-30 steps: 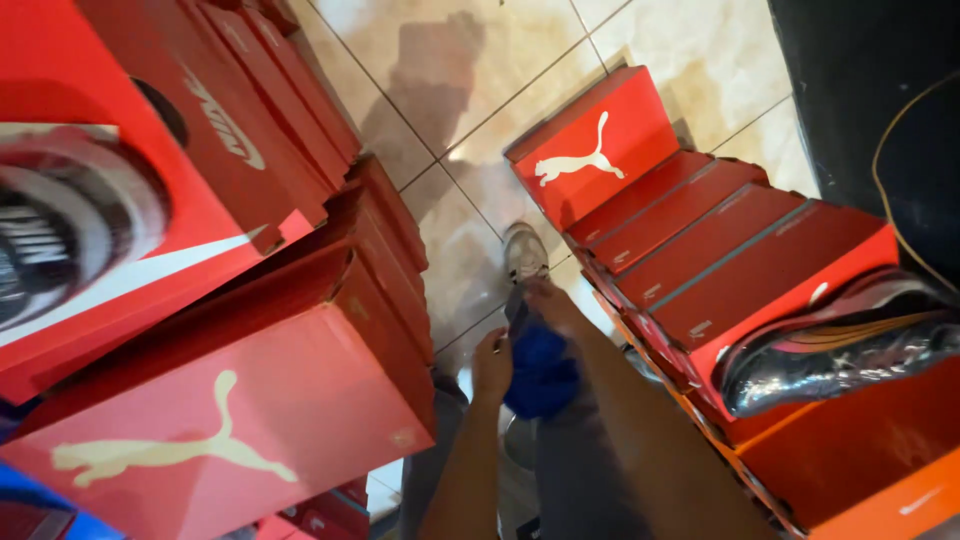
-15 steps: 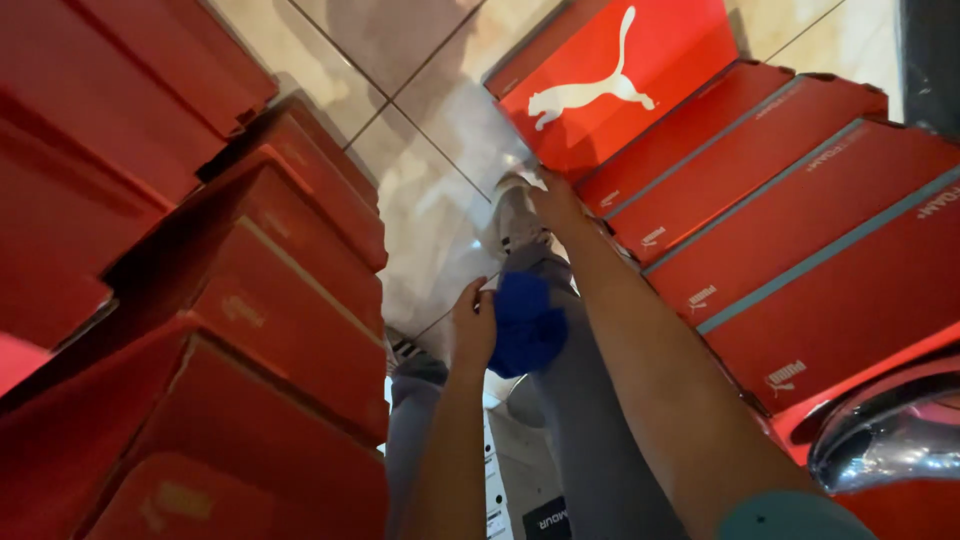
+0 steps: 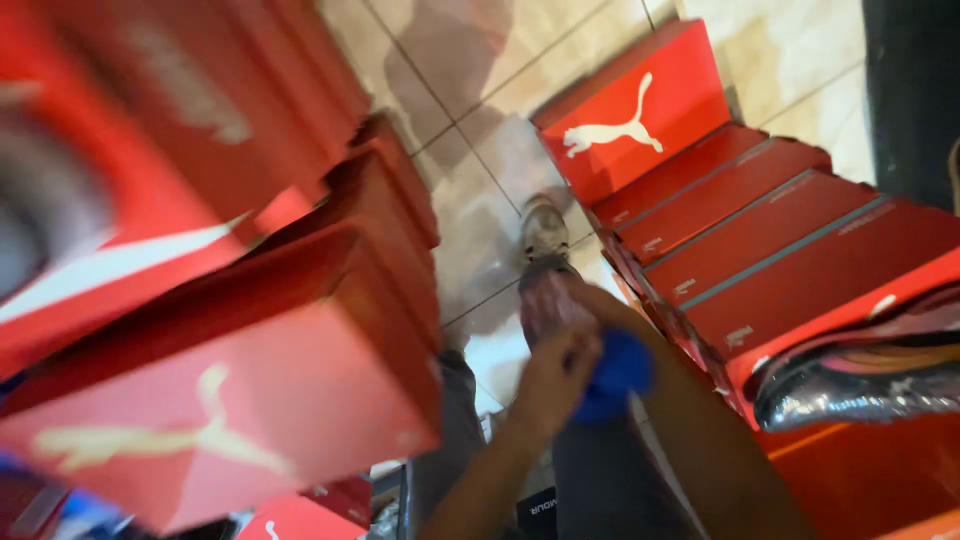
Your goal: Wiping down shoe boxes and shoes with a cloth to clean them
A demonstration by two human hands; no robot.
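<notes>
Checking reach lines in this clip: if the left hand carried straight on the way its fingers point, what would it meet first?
The left hand points up-frame toward the pale shoe on the tiled floor; the right hand lies closer on that line, probably met first, though depth is unclear.

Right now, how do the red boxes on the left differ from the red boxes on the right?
The left boxes are near the camera and blurred; the right boxes are sharper. The left boxes lean in a loose pile; the right boxes lie in a neat row, lids up. A shiny shoe rests on the right boxes; none shows plainly on the left boxes. Both are red shoe boxes standing on the tiled floor.
</notes>
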